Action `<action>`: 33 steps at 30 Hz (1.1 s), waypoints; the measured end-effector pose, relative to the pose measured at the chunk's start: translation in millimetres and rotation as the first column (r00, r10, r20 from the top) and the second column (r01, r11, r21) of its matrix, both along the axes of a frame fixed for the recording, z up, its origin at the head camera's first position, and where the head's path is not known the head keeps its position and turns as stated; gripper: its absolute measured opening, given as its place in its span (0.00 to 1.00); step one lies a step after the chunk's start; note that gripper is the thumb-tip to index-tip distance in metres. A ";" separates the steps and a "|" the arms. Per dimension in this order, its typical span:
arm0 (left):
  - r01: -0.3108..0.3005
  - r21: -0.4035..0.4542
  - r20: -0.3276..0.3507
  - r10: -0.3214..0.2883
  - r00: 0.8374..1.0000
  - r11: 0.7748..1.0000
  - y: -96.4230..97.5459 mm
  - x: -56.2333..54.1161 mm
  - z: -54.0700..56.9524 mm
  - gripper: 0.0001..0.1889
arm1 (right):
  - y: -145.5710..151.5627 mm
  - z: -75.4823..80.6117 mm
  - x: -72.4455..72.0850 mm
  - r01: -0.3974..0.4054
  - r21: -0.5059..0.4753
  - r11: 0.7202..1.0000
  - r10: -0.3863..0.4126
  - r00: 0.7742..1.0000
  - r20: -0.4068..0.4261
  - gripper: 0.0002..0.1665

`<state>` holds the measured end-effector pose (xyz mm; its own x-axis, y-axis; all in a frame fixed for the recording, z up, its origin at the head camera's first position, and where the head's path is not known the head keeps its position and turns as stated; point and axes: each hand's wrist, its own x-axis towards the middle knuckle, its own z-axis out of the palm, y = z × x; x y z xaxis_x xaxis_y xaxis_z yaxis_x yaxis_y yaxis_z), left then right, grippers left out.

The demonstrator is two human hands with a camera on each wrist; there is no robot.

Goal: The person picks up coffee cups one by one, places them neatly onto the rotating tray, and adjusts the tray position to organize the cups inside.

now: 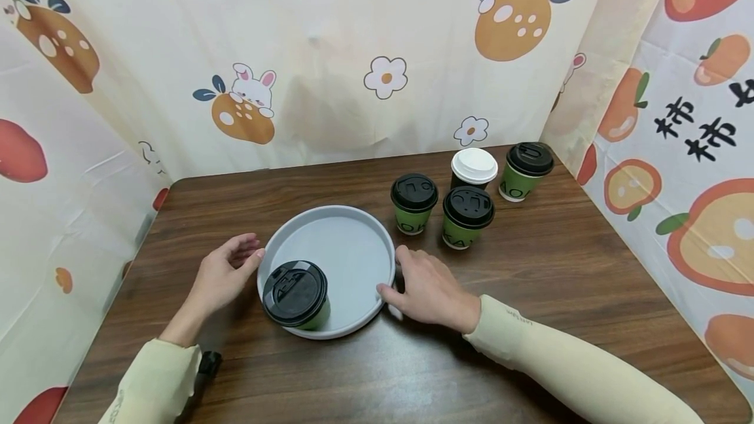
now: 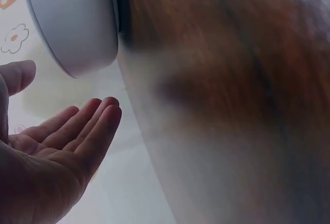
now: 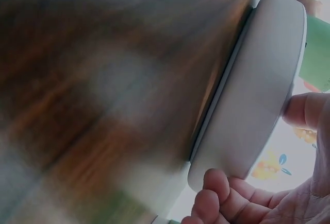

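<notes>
A round light-grey tray (image 1: 353, 254) lies on the wooden table. At its front left stands a green paper cup with a black lid (image 1: 294, 293). My right hand (image 1: 427, 286) grips the tray's right rim. The right wrist view shows the thumb (image 3: 304, 109) on the rim's upper edge and curled fingers (image 3: 215, 184) against the tray's outer wall (image 3: 252, 85). My left hand (image 1: 226, 273) is beside the left rim, thumb near the edge. Seen from the left wrist, its relaxed, extended fingers (image 2: 98, 126) hold nothing, with a gap between them and the tray (image 2: 77, 23).
Behind and right of the tray stand green cups with black lids (image 1: 415, 195), (image 1: 468, 208), (image 1: 526, 169) and a dark cup with a white lid (image 1: 474, 165). Printed curtains (image 1: 330, 38) rise behind and beside the wooden table (image 1: 559, 267).
</notes>
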<state>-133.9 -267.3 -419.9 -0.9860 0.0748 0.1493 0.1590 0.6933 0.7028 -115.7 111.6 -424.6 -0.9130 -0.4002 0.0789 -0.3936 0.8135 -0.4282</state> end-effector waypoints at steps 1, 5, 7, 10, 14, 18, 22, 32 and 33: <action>0.008 -0.002 0.002 -0.008 1.000 1.000 -0.1 -0.4 -0.4 0.26 | -0.2 -0.6 0.5 0.001 0.004 1.000 -0.001 1.000 -0.007 0.27; 0.021 -0.032 0.014 -0.021 1.000 0.999 -1.1 -2.6 -1.7 0.27 | -1.3 -1.9 2.4 0.005 0.011 1.000 -0.004 1.000 -0.023 0.29; 0.023 -0.049 0.013 -0.023 1.000 0.999 -1.8 -3.9 -2.4 0.27 | -1.9 -2.1 3.4 0.008 0.015 1.000 -0.007 1.000 -0.024 0.29; 0.029 -0.064 -0.003 -0.029 1.000 0.998 -2.7 -6.0 -4.7 0.27 | -2.6 -2.2 5.1 0.013 0.025 1.000 -0.012 1.000 -0.029 0.30; 0.035 -0.075 -0.005 -0.035 0.999 0.997 -3.7 -7.1 -4.5 0.27 | -4.0 -2.3 7.5 0.017 0.035 0.999 -0.015 0.999 -0.035 0.30; 0.045 -0.085 0.001 -0.045 0.999 0.995 -4.7 -8.3 -2.8 0.26 | -5.6 -3.0 9.2 0.023 0.048 0.999 -0.021 0.999 -0.046 0.31; 0.063 -0.090 0.013 -0.062 0.998 0.994 -4.2 -9.8 -1.5 0.25 | -6.7 -3.5 11.2 0.029 0.048 0.998 -0.026 0.998 -0.066 0.32; 0.084 -0.088 0.086 -0.077 0.993 0.993 -2.4 -12.0 0.7 0.24 | -8.0 -3.3 17.3 0.035 0.046 0.998 -0.033 0.998 -0.044 0.33; 0.084 -0.092 0.088 -0.076 0.993 0.992 -2.4 -12.1 0.5 0.24 | -7.9 -3.5 17.9 0.033 0.040 0.999 -0.031 0.999 -0.043 0.32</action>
<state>-146.1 -269.8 -419.5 -0.9850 0.1639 0.0544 0.1597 0.7450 0.6477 -97.8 103.7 -428.2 -0.9215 -0.3749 0.1018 -0.3844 0.8424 -0.3776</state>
